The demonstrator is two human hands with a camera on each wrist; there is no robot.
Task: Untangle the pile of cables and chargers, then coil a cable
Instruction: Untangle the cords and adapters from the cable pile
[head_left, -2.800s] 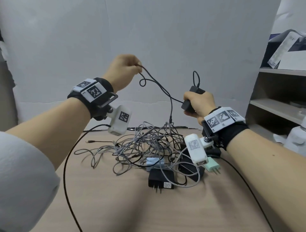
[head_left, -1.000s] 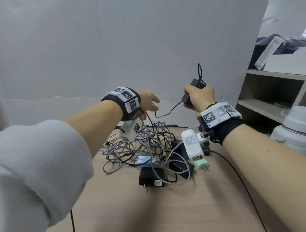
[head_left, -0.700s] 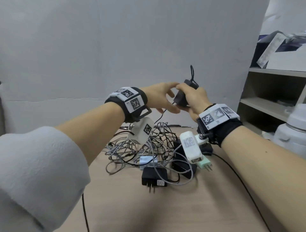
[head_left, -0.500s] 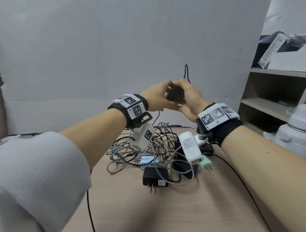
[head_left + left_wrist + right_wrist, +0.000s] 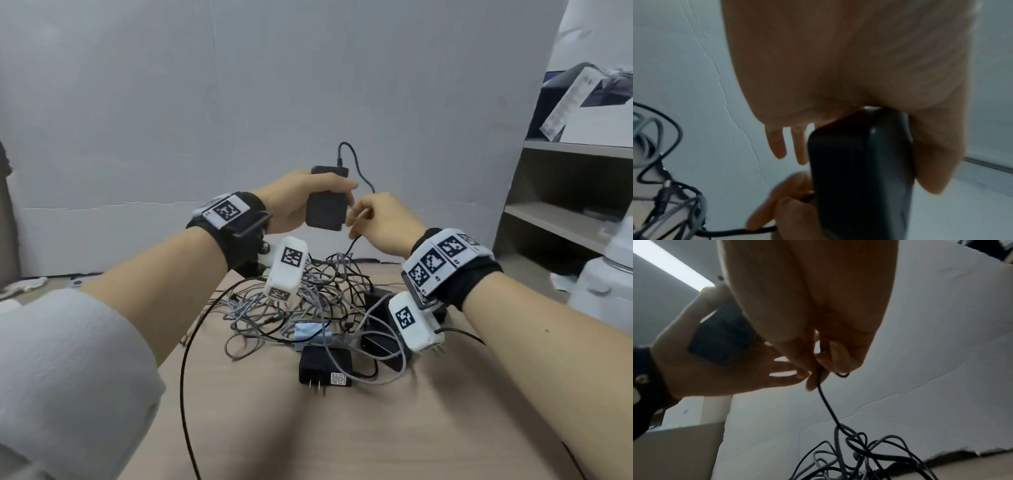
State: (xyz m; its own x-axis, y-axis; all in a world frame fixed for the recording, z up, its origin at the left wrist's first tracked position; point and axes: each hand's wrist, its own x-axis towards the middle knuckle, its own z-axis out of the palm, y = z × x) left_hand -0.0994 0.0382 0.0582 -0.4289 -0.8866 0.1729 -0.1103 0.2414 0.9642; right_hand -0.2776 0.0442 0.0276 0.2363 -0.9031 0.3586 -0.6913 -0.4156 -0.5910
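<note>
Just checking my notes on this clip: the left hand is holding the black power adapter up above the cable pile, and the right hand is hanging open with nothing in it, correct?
Not quite. The left hand does hold the black power adapter above the cable pile, but the right hand is not open: its fingertips pinch the adapter's thin black cable, which runs down into the pile. The right wrist view shows the pinch clearly.

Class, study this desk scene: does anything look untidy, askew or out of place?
Yes. A tangled pile of cables and chargers sprawls across the table, cords knotted through one another. The left hand holds a black adapter aloft; the right hand pinches its thin cable.
</note>
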